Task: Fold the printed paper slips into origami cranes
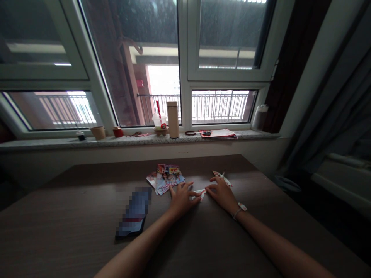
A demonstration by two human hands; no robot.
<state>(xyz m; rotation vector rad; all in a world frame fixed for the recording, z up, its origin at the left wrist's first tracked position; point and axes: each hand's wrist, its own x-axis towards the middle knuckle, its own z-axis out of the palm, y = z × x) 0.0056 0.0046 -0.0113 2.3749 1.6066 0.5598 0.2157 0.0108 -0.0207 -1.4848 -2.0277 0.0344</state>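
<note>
A small folded piece of white paper with red and green print lies flat on the table between my hands. My left hand rests on its left side, fingers spread and some fingertips on the paper. At the paper's right corner, my right hand has its thumb and fingertips brought together on the edge. Just beyond the right hand sits another folded paper piece with pointed ends, partly hidden by the fingers. Several colorful printed sheets lie in a loose stack past my left hand.
A phone, its screen blurred out, lies on the brown table left of my forearm. On the windowsill stand a beige thermos, a plastic cup with a red straw, a paper cup, scissors and a clear bottle.
</note>
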